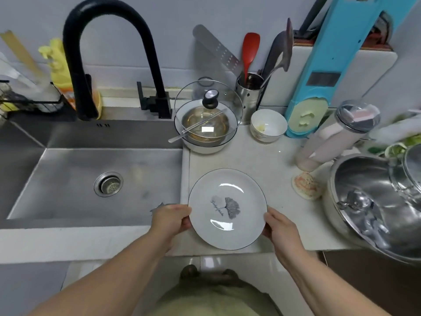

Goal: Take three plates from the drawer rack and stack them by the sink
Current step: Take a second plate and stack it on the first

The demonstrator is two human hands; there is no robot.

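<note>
Seen from the head camera: a white plate (227, 209) with a thin dark rim and a grey leaf print, gripped on both edges, left hand (171, 221) curled round its left rim and right hand (279, 229) curled round its right rim, low over the pale counter (255, 160) just right of the steel sink (95, 179); cannot tell whether touching the counter or just above it. Behind it, a white bowl (268, 124) beside a glass lid (208, 106) leaning on stacked dishes, a black tap (109, 53) over the sink, a steel wok (373, 201) at the right.
</note>
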